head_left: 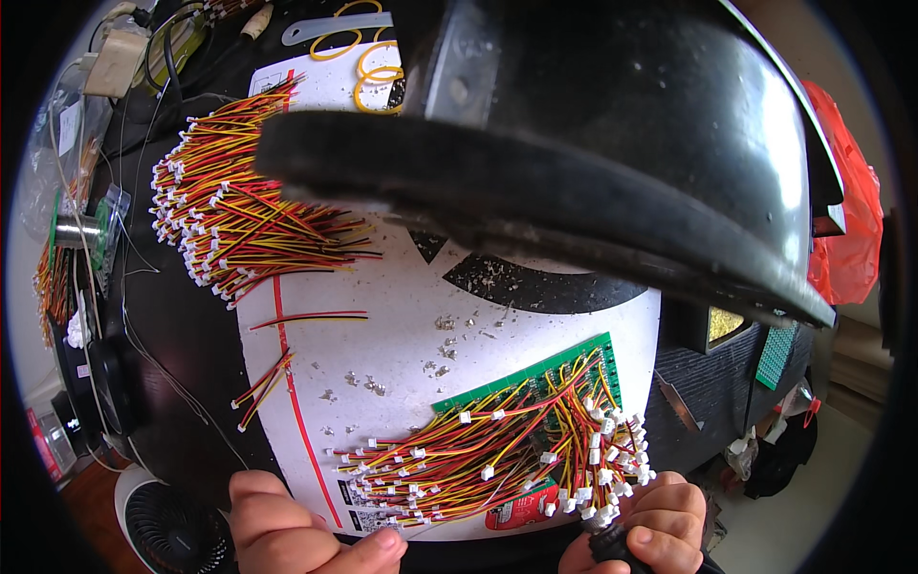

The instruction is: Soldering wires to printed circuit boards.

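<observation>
My left hand point(304, 538) is at the lower left, thumb and fingers pinched on a thin silvery wire that looks like solder. At the lower right my right hand point(660, 531) is closed around a black-handled tool point(612, 545); its working end cannot be made out. Between them lies a green circuit board point(516, 379), tilted on the white sheet. Many red, yellow and black leads with white connectors point(607, 450) fan out over it, hiding much of its surface. The connectors at its right nearly touch my right hand.
A large black housing point(612, 105) hangs over the upper right, covering part of the white sheet point(382, 316). A heap of leads point(249, 201) lies upper left, with a few loose ones below. Metal clippings point(373, 385) are scattered mid-sheet. A solder spool point(81, 231) and small fan point(177, 531) stand left.
</observation>
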Motion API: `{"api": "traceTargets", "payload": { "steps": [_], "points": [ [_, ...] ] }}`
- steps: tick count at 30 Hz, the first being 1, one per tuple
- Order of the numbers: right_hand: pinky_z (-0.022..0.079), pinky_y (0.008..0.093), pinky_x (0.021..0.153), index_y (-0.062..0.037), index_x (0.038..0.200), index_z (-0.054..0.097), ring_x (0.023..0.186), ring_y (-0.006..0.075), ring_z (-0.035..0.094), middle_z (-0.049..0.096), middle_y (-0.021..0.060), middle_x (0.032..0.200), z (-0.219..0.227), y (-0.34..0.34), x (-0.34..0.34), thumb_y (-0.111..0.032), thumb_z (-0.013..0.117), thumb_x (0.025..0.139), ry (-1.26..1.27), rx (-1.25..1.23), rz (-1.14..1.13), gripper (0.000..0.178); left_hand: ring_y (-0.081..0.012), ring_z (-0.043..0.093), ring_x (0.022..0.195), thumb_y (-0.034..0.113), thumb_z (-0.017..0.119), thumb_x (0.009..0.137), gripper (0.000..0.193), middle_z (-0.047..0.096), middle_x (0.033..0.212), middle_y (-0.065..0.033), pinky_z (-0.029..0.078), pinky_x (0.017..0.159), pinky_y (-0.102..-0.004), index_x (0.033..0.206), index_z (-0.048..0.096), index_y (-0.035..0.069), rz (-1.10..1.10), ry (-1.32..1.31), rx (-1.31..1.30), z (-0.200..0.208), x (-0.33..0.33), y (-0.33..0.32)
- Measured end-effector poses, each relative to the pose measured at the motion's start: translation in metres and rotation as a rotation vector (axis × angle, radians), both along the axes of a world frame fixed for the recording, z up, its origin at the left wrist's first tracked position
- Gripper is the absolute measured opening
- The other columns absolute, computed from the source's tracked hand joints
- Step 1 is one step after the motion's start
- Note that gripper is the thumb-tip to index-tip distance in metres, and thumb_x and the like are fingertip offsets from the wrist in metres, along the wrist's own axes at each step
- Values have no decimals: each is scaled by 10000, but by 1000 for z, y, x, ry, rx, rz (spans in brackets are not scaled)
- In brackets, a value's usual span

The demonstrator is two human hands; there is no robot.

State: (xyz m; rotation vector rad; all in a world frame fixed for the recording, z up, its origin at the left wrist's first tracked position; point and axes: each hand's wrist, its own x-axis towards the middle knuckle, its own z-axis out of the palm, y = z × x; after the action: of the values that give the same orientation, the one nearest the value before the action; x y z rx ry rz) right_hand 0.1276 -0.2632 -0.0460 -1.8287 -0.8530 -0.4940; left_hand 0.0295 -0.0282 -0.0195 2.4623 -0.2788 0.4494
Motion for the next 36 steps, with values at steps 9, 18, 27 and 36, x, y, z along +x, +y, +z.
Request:
{"api": "traceTargets", "payload": {
  "steps": [9, 18, 27, 36],
  "points": [
    [424, 283, 456, 45, 1039, 562, 547, 175, 465, 483, 65, 685, -1, 0, -3, -199, 648, 947, -19, 80, -27, 275, -207, 504, 707, 143, 584, 836, 100, 499, 792, -59, 425, 702, -374, 836, 556, 47, 83, -251, 121, 1, -15, 20],
    [426, 283, 454, 53, 1010, 579, 517, 168, 453, 483, 63, 646, -3, -1, -2, -171, 649, 933, -23, 121, -15, 248, -319, 476, 904, 61, 658, 714, 146, 499, 901, -122, 379, 793, -456, 844, 599, 28, 536, 345, 366, 48, -62, 39],
    [401, 302, 421, 62, 970, 561, 468, 171, 434, 469, 70, 595, 1, -6, 3, -143, 639, 907, -83, 103, -3, 228, -263, 596, 755, 75, 568, 866, 157, 689, 879, -103, 480, 715, -407, 894, 715, 30, 447, -111, 632, 37, -8, -9],
    [406, 306, 404, 75, 958, 556, 453, 169, 444, 463, 67, 581, 1, -5, 4, -130, 641, 903, -106, 121, 46, 229, -284, 589, 747, -32, 761, 656, 311, 633, 895, -94, 499, 659, -391, 966, 732, -10, 95, 186, 167, 8, 48, -43]
  ]
}}
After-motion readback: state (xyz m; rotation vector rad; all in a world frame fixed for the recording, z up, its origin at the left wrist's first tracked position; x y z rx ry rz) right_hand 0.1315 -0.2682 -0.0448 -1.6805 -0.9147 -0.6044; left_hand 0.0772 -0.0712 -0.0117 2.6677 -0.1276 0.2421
